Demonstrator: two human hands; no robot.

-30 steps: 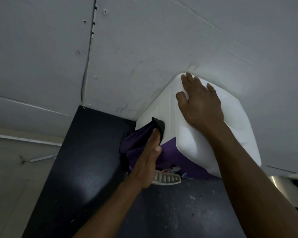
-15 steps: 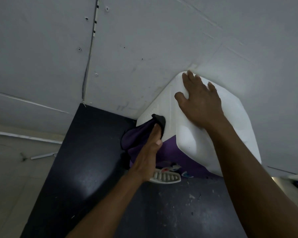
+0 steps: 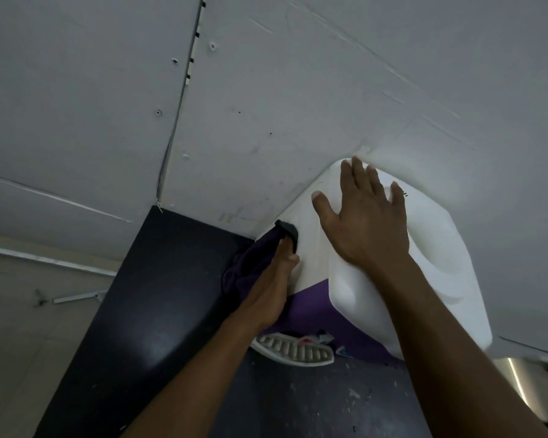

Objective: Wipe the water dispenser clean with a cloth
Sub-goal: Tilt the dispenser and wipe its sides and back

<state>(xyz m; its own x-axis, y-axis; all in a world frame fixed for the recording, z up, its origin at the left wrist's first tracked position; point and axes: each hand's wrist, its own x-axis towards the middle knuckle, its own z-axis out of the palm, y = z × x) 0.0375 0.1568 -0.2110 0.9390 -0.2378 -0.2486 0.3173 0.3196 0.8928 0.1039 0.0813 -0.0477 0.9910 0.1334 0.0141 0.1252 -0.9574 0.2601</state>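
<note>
A white and purple water dispenser (image 3: pixel 440 267) stands on a dark counter against the grey wall. My right hand (image 3: pixel 366 222) lies flat on its white top, fingers spread and straight. My left hand (image 3: pixel 268 289) presses a dark purple cloth (image 3: pixel 250 263) against the dispenser's left side wall, fingers pointing up along it. The cloth bunches out to the left of my hand, and its dark top corner shows above my fingertips. Whether my fingers curl round the cloth is hidden. A white drip tray (image 3: pixel 293 350) sticks out at the dispenser's foot.
The dark counter (image 3: pixel 133 327) runs from the wall toward me, with white specks on its near part. Its left edge drops to a pale tiled floor (image 3: pixel 19 343). A grey panelled wall (image 3: pixel 266 90) closes in behind. A metal surface (image 3: pixel 519 384) shows at the right edge.
My left hand has slid the cloth a little up the dispenser's left side. My right hand has stayed on the top.
</note>
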